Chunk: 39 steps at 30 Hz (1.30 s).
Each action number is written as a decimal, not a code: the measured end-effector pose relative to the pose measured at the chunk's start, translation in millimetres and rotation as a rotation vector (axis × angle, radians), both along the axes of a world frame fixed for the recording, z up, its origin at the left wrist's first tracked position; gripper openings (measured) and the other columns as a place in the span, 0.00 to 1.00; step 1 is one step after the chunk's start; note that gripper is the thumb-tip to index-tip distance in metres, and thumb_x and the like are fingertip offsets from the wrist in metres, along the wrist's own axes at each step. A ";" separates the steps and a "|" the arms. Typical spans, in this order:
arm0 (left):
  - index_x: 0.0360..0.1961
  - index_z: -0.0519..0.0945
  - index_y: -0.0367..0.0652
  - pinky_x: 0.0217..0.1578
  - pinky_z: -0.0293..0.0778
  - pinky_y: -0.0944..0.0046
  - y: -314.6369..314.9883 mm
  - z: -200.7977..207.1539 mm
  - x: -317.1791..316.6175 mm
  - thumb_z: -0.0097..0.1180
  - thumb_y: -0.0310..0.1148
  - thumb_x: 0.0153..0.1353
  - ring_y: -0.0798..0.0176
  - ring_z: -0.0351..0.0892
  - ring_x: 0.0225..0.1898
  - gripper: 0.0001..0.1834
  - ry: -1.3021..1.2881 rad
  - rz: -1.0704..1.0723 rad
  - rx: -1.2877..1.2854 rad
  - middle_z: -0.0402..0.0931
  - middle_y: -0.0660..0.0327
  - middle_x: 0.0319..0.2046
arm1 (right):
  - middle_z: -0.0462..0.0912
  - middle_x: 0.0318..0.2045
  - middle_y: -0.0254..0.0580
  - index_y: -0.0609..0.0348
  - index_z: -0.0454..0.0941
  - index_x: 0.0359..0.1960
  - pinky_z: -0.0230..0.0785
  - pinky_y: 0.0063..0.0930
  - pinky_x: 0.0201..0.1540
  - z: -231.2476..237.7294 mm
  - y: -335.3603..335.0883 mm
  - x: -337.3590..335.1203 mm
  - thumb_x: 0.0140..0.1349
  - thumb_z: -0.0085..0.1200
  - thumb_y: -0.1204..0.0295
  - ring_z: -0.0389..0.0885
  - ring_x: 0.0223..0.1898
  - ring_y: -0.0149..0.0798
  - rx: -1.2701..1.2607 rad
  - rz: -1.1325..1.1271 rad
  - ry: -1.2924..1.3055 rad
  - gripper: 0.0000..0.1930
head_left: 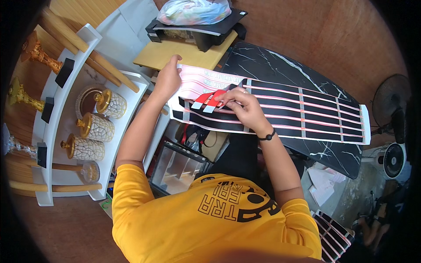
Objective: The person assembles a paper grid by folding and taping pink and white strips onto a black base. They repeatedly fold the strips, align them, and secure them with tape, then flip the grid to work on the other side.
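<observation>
A long sheet of black strips with pink-red edges, crossed by grey tape bands, stretches over a black marbled table. Its near-left part shows a pink-and-white printed surface. My left hand grips the sheet's left end between thumb and fingers. Over the left half of the sheet, my right hand is closed, its fingers pinched on short red strips with pale ends. The strips lie at a slant over the black ones. How many the fingers hold is hidden. A dark beaded bracelet circles my right wrist.
A black printer with a plastic bag on top stands on a yellow table. To the left, a white shelf bears gold-lidded jars and trophies. Fans stand at the right. Below are a clear drawer unit and another striped sheet.
</observation>
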<state>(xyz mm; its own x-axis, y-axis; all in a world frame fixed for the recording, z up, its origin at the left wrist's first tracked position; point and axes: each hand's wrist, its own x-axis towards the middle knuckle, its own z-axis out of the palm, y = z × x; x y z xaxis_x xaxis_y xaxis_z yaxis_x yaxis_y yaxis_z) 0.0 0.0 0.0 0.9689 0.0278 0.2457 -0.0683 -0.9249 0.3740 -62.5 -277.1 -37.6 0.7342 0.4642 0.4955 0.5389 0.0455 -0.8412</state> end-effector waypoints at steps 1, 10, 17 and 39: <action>0.62 0.67 0.45 0.52 0.73 0.49 1.0 -6.2 1.7 0.52 0.22 0.63 0.43 0.80 0.50 0.25 -0.049 -0.027 -0.012 0.74 0.42 0.56 | 0.87 0.43 0.42 0.62 0.80 0.36 0.70 0.32 0.49 -3.5 -0.8 -1.7 0.60 0.50 0.83 0.80 0.44 0.38 0.019 0.024 0.006 0.07; 0.65 0.65 0.49 0.43 0.76 0.44 16.9 -41.1 26.2 0.45 0.22 0.62 0.38 0.80 0.41 0.28 -0.258 -0.074 0.184 0.76 0.45 0.46 | 0.83 0.37 0.42 0.65 0.78 0.37 0.72 0.28 0.50 -22.1 -56.5 -25.1 0.64 0.47 0.85 0.83 0.43 0.36 0.265 0.004 0.194 0.07; 0.65 0.67 0.51 0.45 0.75 0.46 1.4 -59.0 46.5 0.45 0.22 0.62 0.40 0.80 0.42 0.28 -0.156 -0.099 0.226 0.76 0.46 0.44 | 0.81 0.36 0.42 0.64 0.76 0.37 0.72 0.28 0.50 -42.1 -79.7 -42.0 0.66 0.48 0.84 0.84 0.45 0.37 0.192 -0.061 0.173 0.05; 0.35 0.86 0.50 0.69 0.30 0.26 -34.3 52.4 -77.6 0.71 0.52 0.45 0.49 0.54 0.73 0.21 -0.067 -0.802 0.319 0.71 0.64 0.63 | 0.85 0.38 0.34 0.57 0.72 0.47 0.66 0.15 0.37 -3.7 -68.4 44.4 0.70 0.51 0.73 0.79 0.35 0.23 0.490 -0.227 0.470 0.07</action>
<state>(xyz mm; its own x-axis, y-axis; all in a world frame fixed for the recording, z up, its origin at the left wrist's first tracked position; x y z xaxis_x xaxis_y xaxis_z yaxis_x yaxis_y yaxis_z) -77.6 -34.3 52.4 0.6496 -0.7381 0.1826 -0.7578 -0.6479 0.0772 -18.0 -345.4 -41.3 0.9733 0.0795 0.2152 0.1654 0.4070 -0.8983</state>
